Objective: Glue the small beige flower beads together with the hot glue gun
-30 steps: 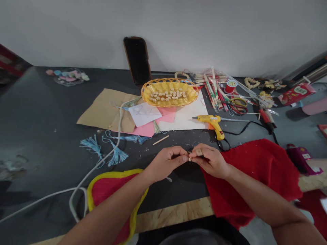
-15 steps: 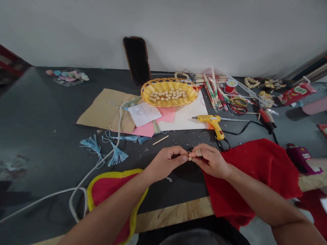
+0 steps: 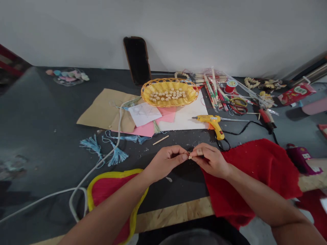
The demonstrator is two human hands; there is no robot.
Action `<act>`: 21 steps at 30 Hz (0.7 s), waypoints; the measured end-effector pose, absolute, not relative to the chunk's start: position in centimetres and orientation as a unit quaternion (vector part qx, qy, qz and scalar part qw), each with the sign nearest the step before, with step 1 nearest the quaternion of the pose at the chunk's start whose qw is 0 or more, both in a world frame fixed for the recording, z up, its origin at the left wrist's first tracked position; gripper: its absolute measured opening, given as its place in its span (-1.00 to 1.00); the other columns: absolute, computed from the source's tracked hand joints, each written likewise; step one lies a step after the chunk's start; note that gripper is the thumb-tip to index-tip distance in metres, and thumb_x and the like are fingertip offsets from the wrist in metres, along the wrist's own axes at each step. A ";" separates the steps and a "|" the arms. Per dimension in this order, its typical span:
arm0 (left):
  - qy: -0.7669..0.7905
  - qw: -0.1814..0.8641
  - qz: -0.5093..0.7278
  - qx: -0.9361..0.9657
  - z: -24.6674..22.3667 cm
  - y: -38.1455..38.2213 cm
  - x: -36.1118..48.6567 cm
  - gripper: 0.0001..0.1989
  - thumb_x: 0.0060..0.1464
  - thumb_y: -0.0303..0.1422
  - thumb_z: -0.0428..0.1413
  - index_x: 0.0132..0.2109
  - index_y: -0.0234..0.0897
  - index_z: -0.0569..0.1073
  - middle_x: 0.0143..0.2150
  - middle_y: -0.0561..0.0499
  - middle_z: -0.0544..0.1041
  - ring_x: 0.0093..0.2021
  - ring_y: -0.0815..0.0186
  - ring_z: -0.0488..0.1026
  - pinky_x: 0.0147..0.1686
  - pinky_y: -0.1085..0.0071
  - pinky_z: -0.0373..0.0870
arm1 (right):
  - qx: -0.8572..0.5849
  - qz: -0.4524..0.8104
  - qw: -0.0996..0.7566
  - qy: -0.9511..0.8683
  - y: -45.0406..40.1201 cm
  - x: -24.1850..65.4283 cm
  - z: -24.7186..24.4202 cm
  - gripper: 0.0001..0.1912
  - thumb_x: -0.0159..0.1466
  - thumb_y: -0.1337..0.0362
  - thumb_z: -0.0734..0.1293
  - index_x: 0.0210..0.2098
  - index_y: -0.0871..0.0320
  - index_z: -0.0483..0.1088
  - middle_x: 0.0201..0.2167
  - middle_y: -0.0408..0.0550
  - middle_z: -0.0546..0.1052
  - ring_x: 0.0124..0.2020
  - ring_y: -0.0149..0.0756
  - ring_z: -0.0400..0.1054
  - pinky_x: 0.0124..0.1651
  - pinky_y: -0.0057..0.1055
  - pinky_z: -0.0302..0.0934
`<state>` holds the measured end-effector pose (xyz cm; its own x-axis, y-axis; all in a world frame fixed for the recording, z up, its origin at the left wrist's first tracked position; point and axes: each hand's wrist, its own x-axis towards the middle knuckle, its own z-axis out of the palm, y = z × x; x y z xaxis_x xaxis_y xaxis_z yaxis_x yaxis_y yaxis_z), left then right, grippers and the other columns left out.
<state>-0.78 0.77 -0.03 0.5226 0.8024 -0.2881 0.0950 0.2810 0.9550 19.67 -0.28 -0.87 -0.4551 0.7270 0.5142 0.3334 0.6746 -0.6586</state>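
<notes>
Between my fingertips is a tiny cream-coloured piece (image 3: 190, 157), like a small flower-shaped bead; its exact kind is too small to make out. My left hand (image 3: 171, 160) pinches it from the left, thumb and forefinger pressed together. From the other side my right hand (image 3: 208, 159) grips it the same way, a ring-like band on one finger. Both hands meet low over the dark tabletop. Beyond them, a yellow woven basket (image 3: 170, 102) holds many similar cream pieces. A yellow glue gun (image 3: 211, 122) lies just past my right hand.
A short wooden stick (image 3: 160, 140) and blue tassels (image 3: 117, 156) lie left of my hands. Red cloth (image 3: 258, 173) spreads under my right forearm. A white cable (image 3: 95, 166) crosses the left side. Scissors (image 3: 238, 104) and a thread spool (image 3: 230, 86) sit back right; a phone (image 3: 138, 61) leans on the wall.
My fingers have shifted very slightly around the small cream piece. Everything else stays in place.
</notes>
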 end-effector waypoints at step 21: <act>0.394 0.692 0.253 0.549 -0.1 0.8 -0.9 -0.66 0.08 -0.10 0.16 -0.35 -0.34 0.48 -0.43 0.08 0.42 -0.40 0.41 0.27 -0.36 0.50 0.18 | -0.312 0.171 0.409 -0.840 0.0 20.1 -1.2 -0.96 0.29 0.36 0.35 -0.27 0.17 0.46 -0.34 -0.01 0.54 -0.31 -0.35 0.46 -0.25 -0.43 0.37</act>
